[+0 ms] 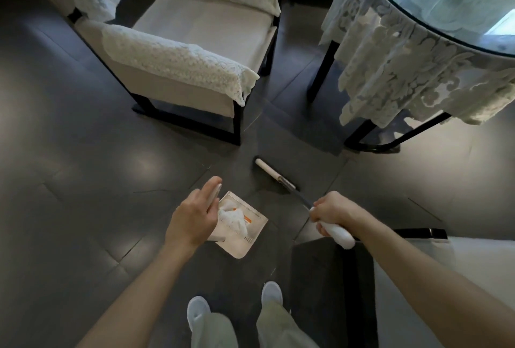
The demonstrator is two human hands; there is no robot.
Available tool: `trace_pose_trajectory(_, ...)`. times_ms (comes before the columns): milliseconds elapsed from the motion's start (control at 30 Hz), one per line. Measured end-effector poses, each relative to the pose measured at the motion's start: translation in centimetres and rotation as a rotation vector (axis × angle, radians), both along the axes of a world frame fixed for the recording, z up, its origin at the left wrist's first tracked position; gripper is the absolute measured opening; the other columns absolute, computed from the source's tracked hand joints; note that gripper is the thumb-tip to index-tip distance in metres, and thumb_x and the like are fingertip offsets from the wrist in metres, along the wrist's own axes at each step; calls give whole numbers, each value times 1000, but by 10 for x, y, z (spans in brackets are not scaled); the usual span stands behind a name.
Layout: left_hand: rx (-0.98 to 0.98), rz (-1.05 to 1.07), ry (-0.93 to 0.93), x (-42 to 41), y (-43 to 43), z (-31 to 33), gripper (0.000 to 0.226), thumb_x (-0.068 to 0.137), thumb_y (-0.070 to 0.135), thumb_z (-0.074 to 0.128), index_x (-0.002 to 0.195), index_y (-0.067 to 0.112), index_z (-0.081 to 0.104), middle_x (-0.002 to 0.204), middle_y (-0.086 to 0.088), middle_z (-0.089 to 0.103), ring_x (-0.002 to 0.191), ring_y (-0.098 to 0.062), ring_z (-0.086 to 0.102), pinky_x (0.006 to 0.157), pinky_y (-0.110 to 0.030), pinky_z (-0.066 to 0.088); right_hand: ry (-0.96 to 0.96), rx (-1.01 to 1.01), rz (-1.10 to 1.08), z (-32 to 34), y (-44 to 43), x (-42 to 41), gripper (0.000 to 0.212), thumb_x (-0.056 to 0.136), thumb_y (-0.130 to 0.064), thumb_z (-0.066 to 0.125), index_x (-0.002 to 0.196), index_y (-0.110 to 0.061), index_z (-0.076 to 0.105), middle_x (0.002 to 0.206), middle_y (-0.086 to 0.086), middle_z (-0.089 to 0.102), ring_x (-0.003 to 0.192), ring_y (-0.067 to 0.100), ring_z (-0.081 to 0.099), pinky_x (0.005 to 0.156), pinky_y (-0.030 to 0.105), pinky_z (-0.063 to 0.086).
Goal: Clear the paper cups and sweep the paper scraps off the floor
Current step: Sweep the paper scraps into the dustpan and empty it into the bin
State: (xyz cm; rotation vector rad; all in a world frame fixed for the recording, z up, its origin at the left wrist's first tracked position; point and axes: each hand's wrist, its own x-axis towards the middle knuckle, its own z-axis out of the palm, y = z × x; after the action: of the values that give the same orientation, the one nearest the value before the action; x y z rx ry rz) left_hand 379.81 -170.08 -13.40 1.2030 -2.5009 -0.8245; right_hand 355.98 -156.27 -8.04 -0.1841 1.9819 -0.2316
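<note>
A pale dustpan (245, 239) hangs low over the dark floor in the middle of the view. White paper scraps (232, 219) with orange bits lie inside it. My left hand (192, 219) is closed around the dustpan's upright handle (214, 194). My right hand (331, 212) grips the white handle of a broom (338, 233). The broom's thin shaft runs forward and left to its head (274, 173), which rests on the floor just beyond the dustpan. No paper cups show anywhere.
An armchair (195, 41) with lace covers stands ahead on the left. A round glass table (434, 13) with a lace cloth and black legs stands ahead on the right. A dark panel (331, 292) stands by my right leg. My feet (271, 293) are below.
</note>
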Motion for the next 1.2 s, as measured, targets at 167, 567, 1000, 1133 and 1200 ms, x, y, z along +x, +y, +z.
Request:
trace_pose_trajectory(167, 20, 22, -12, 1, -6, 5, 43, 93, 18, 52, 124, 41, 31, 85, -10, 58, 68, -31, 60, 63, -44, 53, -123, 30, 74, 24, -2, 55, 19, 86, -7, 59, 104, -2, 64, 73, 12, 63, 56, 17, 59, 55, 27, 51)
trace_pose_trajectory(567, -68, 171, 14, 136, -63, 33, 43, 93, 17, 53, 126, 37, 35, 89, -15, 62, 68, -37, 62, 59, -44, 53, -156, 7, 164, 122, -74, 141, 24, 87, -12, 62, 110, -8, 61, 73, 10, 63, 52, 12, 57, 48, 21, 47)
trace_pose_trajectory(1000, -152, 631, 206, 307, -192, 69, 35, 92, 12, 57, 126, 19, 53, 115, -11, 66, 100, -34, 64, 79, -44, 52, -164, -304, 263, 148, -281, 271, 12, 87, -1, 58, 98, -4, 58, 67, 15, 58, 43, 15, 53, 42, 23, 43)
trace_pose_trajectory(1133, -203, 753, 174, 337, -261, 74, 36, 90, 11, 59, 125, 15, 55, 108, -14, 68, 91, -37, 66, 74, -41, 51, -83, -414, 355, 134, -368, 307, 9, 87, 0, 57, 93, -5, 61, 73, 18, 61, 50, 20, 55, 47, 26, 46)
trace_pose_trajectory(1200, -198, 803, 186, 348, -306, 78, 35, 91, 11, 59, 125, 16, 55, 110, -13, 68, 93, -36, 65, 75, -41, 51, -58, -448, 404, 124, -419, 320, 16, 88, -1, 56, 102, -4, 63, 72, 18, 61, 51, 20, 56, 50, 28, 48)
